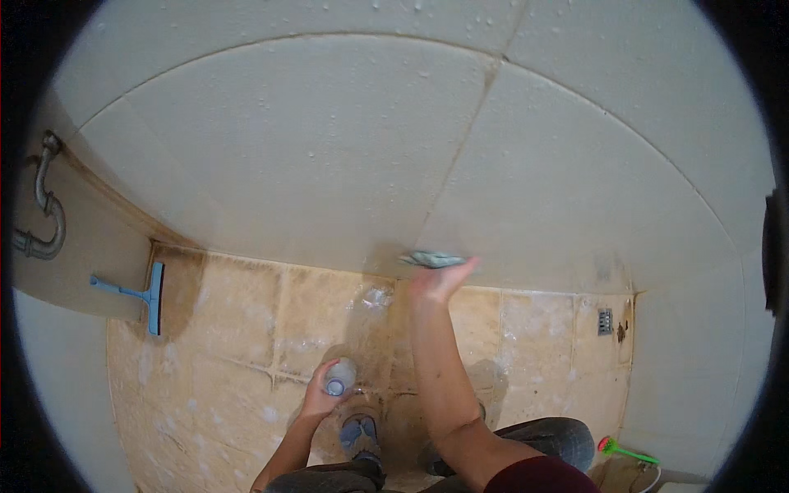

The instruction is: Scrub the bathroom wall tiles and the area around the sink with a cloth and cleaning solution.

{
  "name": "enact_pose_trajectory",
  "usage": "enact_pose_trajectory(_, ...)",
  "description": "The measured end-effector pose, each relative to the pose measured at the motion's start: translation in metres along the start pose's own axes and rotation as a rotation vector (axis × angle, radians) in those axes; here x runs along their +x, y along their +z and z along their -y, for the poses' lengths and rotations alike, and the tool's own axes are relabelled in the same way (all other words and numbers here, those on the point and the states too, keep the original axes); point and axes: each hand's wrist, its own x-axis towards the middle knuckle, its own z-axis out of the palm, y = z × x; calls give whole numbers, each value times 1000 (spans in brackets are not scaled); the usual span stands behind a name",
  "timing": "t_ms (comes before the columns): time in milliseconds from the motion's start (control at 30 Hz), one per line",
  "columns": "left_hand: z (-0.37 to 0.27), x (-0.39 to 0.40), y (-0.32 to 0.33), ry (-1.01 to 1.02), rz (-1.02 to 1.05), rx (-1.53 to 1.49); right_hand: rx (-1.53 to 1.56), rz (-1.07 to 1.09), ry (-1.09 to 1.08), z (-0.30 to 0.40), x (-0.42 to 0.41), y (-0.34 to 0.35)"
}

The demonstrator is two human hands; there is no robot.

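Note:
My right hand (436,282) presses a light greenish cloth (431,259) against the lower part of the tiled wall (320,160), just above the floor line. The cloth is crumpled, and motion blurs it and the fingers a little. In my left hand (319,393) is a translucent plastic bottle (342,373), held low over the floor near my foot. Its round mouth points up toward me, with no cap visible. Water drops cling to the upper wall tiles, and a brownish grout line runs down toward the cloth.
Wet tan floor tiles (234,308) carry patches of foam. A blue squeegee (154,299) leans at the left wall below a metal drain pipe (46,203). On the right are a floor drain (605,321) and a green-handled brush (629,452). My sandalled foot (359,434) stands below the bottle.

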Motion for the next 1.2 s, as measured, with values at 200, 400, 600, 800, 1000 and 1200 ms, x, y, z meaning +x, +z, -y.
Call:
enact_pose_trajectory(200,27,-33,-23,12,-170,-94,-1225,266,-1407,-56,-7,2)
enact_pose_trajectory(400,27,-59,-45,-45,-281,-152,-1214,482,-1369,-62,18,-29)
enact_pose_trajectory(600,44,-68,-65,-42,-427,-423,-871,41,-1623,104,-20,139)
enact_pose_trajectory(800,57,-40,-67,16,-593,-349,-1405,966,-2002,23,-57,158)
enact_pose_trajectory(1000,78,-21,-52,53,-577,-272,-1855,1585,-1835,58,-13,87)
enact_pose_trajectory(1200,42,-25,-69,-69,-506,-514,-1075,578,-2144,80,-93,244)
